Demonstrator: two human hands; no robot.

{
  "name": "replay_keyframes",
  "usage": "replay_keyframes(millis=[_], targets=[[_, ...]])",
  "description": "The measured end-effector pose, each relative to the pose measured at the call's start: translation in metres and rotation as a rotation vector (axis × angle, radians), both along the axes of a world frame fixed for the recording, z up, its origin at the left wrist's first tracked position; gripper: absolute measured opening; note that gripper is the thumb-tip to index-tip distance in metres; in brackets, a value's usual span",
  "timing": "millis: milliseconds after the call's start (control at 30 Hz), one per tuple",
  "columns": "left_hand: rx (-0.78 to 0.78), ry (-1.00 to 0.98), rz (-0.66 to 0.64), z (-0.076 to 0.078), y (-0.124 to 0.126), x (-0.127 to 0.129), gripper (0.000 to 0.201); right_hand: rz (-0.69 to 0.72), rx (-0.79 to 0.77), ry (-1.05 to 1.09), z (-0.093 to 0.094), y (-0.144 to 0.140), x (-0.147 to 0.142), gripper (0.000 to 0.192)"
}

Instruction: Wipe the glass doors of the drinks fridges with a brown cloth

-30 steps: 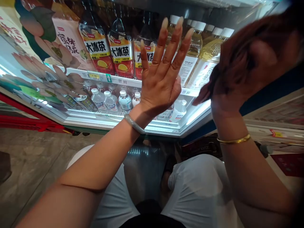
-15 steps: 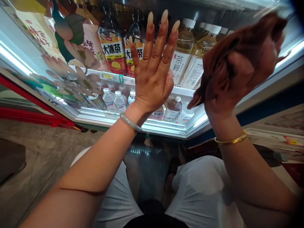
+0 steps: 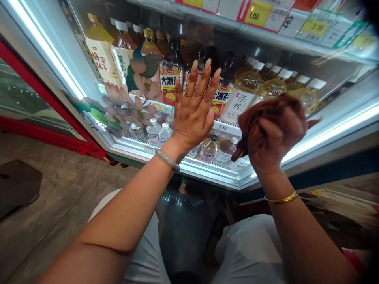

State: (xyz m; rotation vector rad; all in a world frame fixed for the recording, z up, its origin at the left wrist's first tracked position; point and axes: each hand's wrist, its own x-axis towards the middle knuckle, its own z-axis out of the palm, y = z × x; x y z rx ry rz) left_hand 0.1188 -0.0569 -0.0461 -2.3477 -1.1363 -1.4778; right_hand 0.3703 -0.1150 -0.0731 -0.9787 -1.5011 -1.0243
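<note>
My left hand (image 3: 194, 112) is held flat with its fingers spread, apparently against the glass door of a drinks fridge. Its wrist wears a pale bangle (image 3: 167, 159). To its right, my right hand (image 3: 271, 138) is closed around a crumpled brown cloth (image 3: 251, 114), part of which hangs below the fingers. The cloth is at the right side of the glass, in front of tea bottles (image 3: 242, 94) with white caps. A flower decal (image 3: 145, 86) decorates the door left of my left hand.
Behind the glass, bottles of iced tea (image 3: 171, 79) line one shelf, with smaller bottles (image 3: 209, 148) below. Price tags (image 3: 257, 14) run along the upper shelf edge. A red-framed fridge (image 3: 53, 138) adjoins on the left. A dark object (image 3: 20, 185) is on the floor.
My right hand has moved down and left with the cloth, closer to my left hand. My left hand stays spread. The view has tilted up, showing the upper shelf tags.
</note>
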Motion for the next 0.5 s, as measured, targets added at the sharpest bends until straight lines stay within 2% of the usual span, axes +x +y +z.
replay_keyframes(millis=[67, 133, 167, 200, 267, 367, 433, 500], targets=[[0.006, 0.002, -0.002, -0.001, 0.001, -0.003, 0.077, -0.038, 0.205, -0.027, 0.029, 0.015, -0.023, 0.028], [0.022, -0.010, 0.006, 0.000, 0.002, -0.005, 0.074, -0.039, 0.215, -0.024, 0.048, 0.027, -0.056, 0.028], [0.035, -0.015, 0.010, 0.000, 0.003, -0.006, 0.072, -0.023, 0.202, -0.073, 0.050, 0.030, -0.072, 0.028], [0.052, -0.019, 0.015, 0.000, 0.004, -0.008, 0.070, -0.008, 0.178, -0.122, 0.047, 0.032, -0.086, 0.029], [0.084, -0.024, 0.025, 0.000, 0.006, -0.013, 0.068, 0.011, 0.125, -0.223, 0.028, 0.030, -0.099, 0.030], [0.097, -0.026, 0.045, -0.002, 0.008, -0.022, 0.069, -0.006, 0.025, -0.287, -0.001, 0.019, -0.087, 0.029], [0.094, -0.031, 0.057, -0.003, 0.009, -0.029, 0.070, -0.006, 0.023, -0.285, -0.002, 0.016, -0.071, 0.027], [0.094, -0.041, 0.065, -0.004, 0.010, -0.035, 0.070, 0.013, 0.109, -0.230, 0.015, 0.019, -0.064, 0.027]])
